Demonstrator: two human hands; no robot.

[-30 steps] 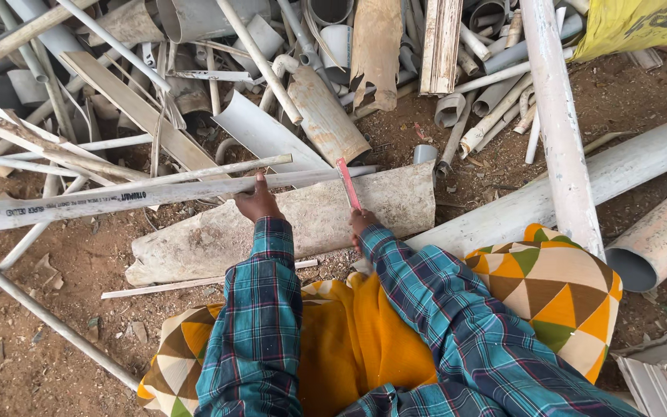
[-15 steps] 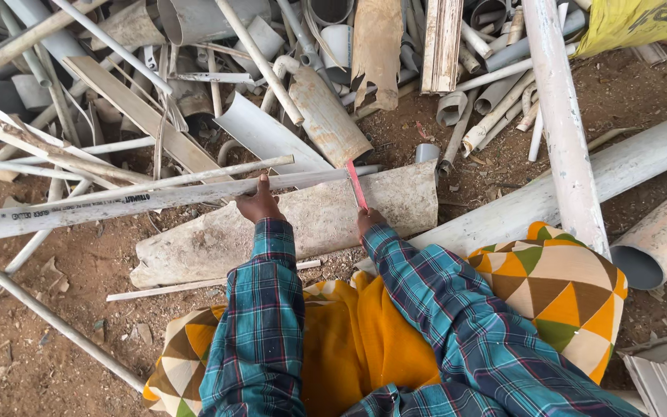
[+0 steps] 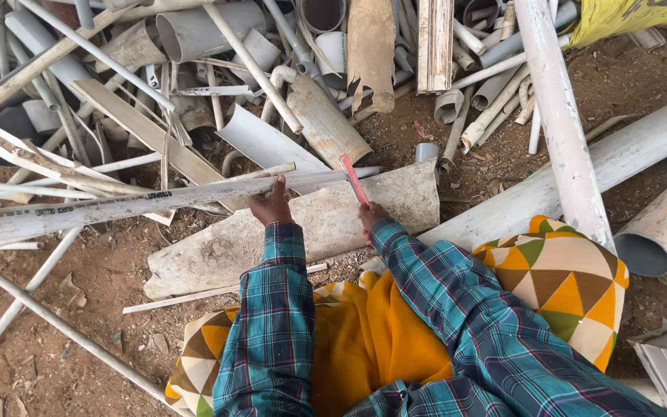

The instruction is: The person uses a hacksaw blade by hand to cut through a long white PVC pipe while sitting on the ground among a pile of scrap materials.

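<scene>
The pipe is lying across the big slab on the dirt floor, running from the far left edge to the middle — long, thin, dirty white, with a dark printed strip along its side. It is probably light and fairly stiff, though likely springing at the free end, so holding it close to the blade looks wise. The left hand is closing over the pipe, pinning it to the slab. Just right of it, the right hand is gripping a red blade — its tip is touching the pipe's right end.
</scene>
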